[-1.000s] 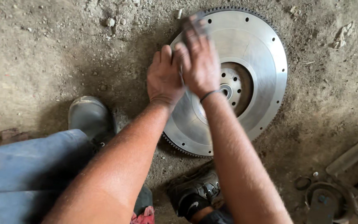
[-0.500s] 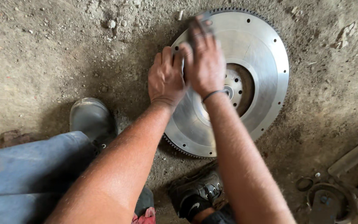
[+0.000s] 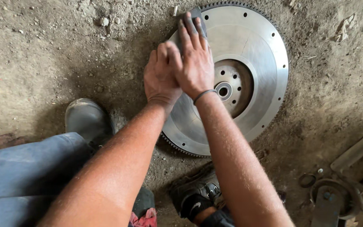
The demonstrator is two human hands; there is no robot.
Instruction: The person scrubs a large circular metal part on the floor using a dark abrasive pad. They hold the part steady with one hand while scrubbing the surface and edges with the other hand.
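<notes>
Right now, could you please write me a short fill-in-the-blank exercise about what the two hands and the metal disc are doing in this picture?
1. The toothed metal disc lies flat on the dirt ____.
2. The right hand presses a dark pad near the disc's ____ edge in the picture.
3. The left hand rests partly under the ____ hand.
4. A thin band circles the right ____.

Missing words: floor; upper; right; wrist

Bare dirt floor (image 3: pixel 43 54) lies open left of the flywheel (image 3: pixel 253 54); metal parts (image 3: pixel 332 197) crowd its lower right.
</notes>
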